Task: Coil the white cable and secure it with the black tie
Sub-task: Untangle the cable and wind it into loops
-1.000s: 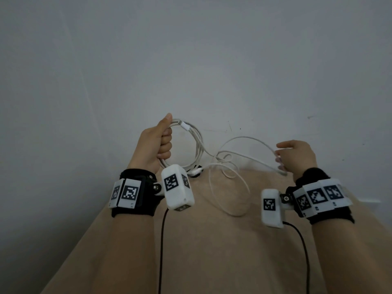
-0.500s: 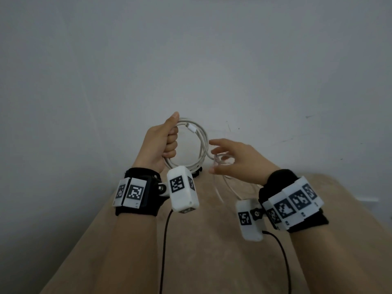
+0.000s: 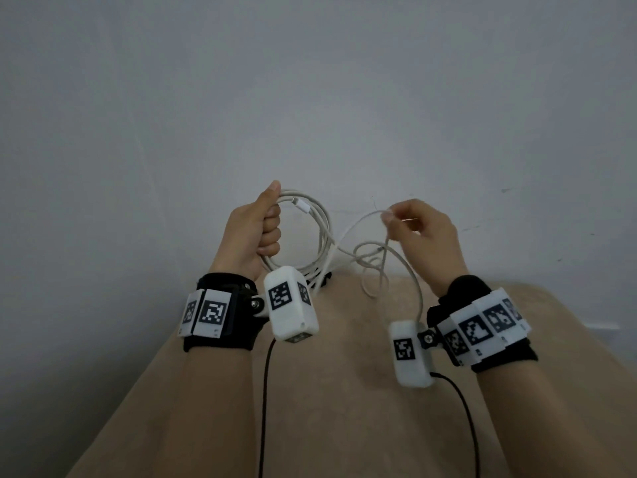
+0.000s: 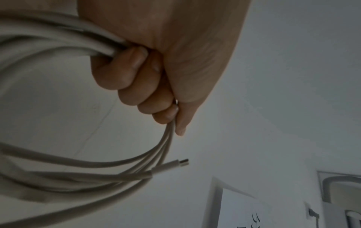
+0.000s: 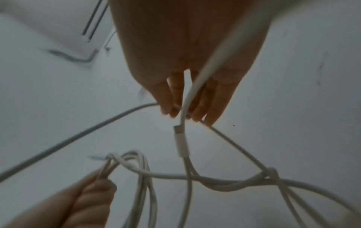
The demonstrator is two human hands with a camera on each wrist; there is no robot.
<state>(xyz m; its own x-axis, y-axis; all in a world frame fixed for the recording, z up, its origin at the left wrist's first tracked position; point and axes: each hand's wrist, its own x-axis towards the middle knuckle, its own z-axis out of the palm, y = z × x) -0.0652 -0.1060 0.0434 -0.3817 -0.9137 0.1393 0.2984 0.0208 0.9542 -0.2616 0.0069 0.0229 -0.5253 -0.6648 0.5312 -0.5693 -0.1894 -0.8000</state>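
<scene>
My left hand (image 3: 265, 229) (image 4: 148, 86) grips several round loops of the white cable (image 3: 319, 232) (image 4: 58, 166), held upright in front of the wall. One plug (image 3: 300, 203) (image 4: 171, 165) sticks out at the top of the coil. My right hand (image 3: 396, 217) (image 5: 183, 108) pinches the loose tail of the cable to the right of the coil. That tail hangs in a tangled loop (image 3: 374, 267) (image 5: 259, 179), and its other plug (image 5: 180, 141) dangles below my right fingers. A small black piece (image 3: 326, 278), possibly the tie, peeks out under the coil, mostly hidden.
A beige tabletop (image 3: 344, 391) lies below both hands, against a plain grey wall (image 3: 310, 98). Black leads (image 3: 263, 408) run from the white wrist cameras toward me. The left wrist view shows a door frame (image 4: 215, 200) low on the wall.
My right hand went in to the coil half a second ago, then pulled back right and up, pinching the cable tail. The left hand kept its grip and rose slightly.
</scene>
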